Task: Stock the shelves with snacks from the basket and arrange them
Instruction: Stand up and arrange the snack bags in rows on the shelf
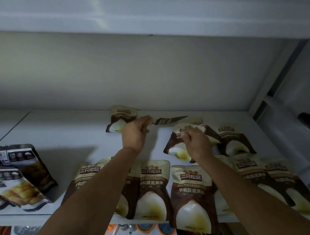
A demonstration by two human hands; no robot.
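Several cream-and-brown snack pouches lie on a white shelf (65,130). My left hand (135,133) reaches to the back of the shelf and pinches the edge of a pouch (169,120) seen edge-on; another pouch (121,117) stands just behind that hand. My right hand (196,142) grips the top of a tilted pouch (174,147) in the middle row. A front row of upright pouches (191,192) overhangs the shelf's front edge. No basket is in view.
Dark-and-silver snack bags (13,180) lean at the shelf's left end. The shelf above (140,23) hangs low over the hands. A white upright (273,89) bounds the shelf on the right. Below are orange and blue packets (154,230).
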